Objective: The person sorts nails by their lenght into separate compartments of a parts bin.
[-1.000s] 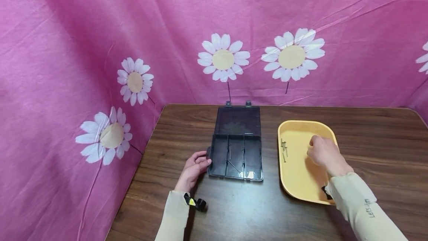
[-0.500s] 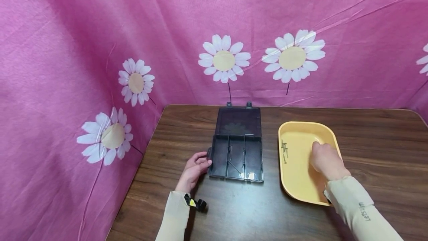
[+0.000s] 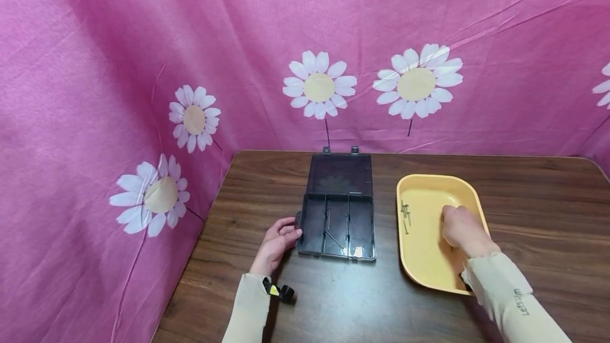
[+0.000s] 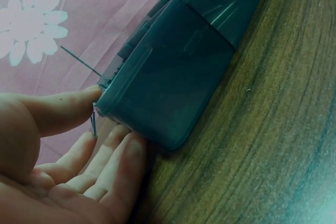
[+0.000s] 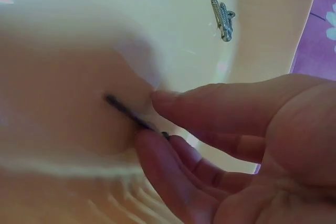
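Note:
A dark translucent compartment box (image 3: 312,226) lies with its lid (image 3: 339,173) folded back. Screws (image 3: 334,238) lie in its middle compartment. My left hand (image 3: 274,242) holds the box's left side; in the left wrist view the thumb is at the top rim and the fingertips are against the side wall. My right hand (image 3: 464,229) is low inside the yellow tray (image 3: 424,271). In the right wrist view a dark screw (image 5: 123,109) lies at the index fingertip, with a gap between it and the thumb. Several silver screws (image 3: 405,216) lie along the tray's left wall.
Both containers stand on a brown wooden table (image 3: 343,300), with bare wood between them. A pink curtain (image 3: 257,41) with daisies hangs behind and to the left. Straps with small cameras (image 3: 286,294) are on the wrists.
My right hand has moved slightly lower in the tray and toward me. The left hand stays at the box's side, and the screws in box and tray have not moved.

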Demonstrator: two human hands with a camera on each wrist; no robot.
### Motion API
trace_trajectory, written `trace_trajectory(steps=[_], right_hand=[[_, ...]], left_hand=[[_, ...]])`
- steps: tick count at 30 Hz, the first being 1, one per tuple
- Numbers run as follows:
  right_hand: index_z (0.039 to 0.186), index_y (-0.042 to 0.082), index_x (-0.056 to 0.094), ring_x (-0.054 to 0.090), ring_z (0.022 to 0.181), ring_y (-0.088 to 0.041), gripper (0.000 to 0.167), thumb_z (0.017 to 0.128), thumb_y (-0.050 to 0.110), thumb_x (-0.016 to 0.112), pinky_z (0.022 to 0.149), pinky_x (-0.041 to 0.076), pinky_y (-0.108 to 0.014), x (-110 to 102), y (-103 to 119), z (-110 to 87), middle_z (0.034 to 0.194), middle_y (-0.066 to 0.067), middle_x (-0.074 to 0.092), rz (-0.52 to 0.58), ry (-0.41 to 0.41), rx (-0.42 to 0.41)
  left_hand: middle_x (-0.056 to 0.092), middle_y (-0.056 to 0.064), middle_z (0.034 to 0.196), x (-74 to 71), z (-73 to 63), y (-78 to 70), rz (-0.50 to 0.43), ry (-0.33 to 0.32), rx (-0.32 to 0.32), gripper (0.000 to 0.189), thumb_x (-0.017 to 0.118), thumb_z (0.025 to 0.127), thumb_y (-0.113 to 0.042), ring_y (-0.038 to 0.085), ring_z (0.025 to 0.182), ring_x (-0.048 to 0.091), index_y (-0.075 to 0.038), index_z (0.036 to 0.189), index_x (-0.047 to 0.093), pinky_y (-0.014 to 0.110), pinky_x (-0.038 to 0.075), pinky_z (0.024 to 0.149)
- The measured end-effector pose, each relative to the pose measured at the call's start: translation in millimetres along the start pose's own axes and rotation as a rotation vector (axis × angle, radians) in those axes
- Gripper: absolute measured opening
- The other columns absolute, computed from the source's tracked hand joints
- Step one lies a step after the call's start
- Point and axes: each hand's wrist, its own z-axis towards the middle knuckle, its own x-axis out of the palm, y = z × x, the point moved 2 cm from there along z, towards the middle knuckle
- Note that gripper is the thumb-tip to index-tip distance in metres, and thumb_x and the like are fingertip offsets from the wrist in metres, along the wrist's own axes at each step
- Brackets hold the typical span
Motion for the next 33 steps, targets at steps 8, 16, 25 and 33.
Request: trace_trajectory(steps=[8,16,25,33], right_hand=[[0.08,0.0,0.058,0.05,0.073,-0.028,0.023,0.062,-0.01,0.049,0.067,0.043,-0.038,7.7,-0.1,3.8,0.076,-0.014,0.054,0.104,-0.036,-0.05],[0.086,-0.001,0.055,0.05,0.07,-0.025,0.026,0.06,-0.004,0.054,0.062,0.039,-0.031,8.0,-0.3,5.3,0.073,-0.009,0.055,0.211,0.017,-0.006],[0.084,0.0,0.054,0.049,0.064,-0.021,0.023,0.061,-0.004,0.054,0.056,0.039,-0.029,5.6,1.9,1.8,0.067,-0.005,0.052,0.276,0.113,0.051],[0.085,0.001,0.052,0.047,0.064,-0.02,0.023,0.062,-0.003,0.053,0.054,0.037,-0.029,8.1,3.0,4.3,0.068,-0.005,0.048,0.281,0.16,0.059]], left_hand=[[0.063,-0.005,0.087,-0.4,-1.0,0.9,-0.003,-0.005,0.001,0.051,0.065,0.088,-0.002,0.006,0.078,0.06,0.003,0.134,0.044,0.022,0.05,0.072],[0.062,-0.007,0.084,0.0,-0.6,0.6,-0.026,-0.007,0.008,0.05,0.064,0.087,0.001,0.006,0.077,0.06,0.004,0.133,0.045,0.022,0.05,0.07],[0.062,-0.007,0.085,0.6,-1.1,0.2,-0.032,-0.003,0.002,0.051,0.065,0.087,0.0,0.006,0.076,0.06,0.004,0.133,0.043,0.022,0.049,0.07],[0.062,-0.007,0.085,1.8,-1.3,-1.0,-0.026,-0.007,0.001,0.051,0.065,0.087,0.0,0.005,0.076,0.06,0.004,0.133,0.043,0.022,0.049,0.069]])
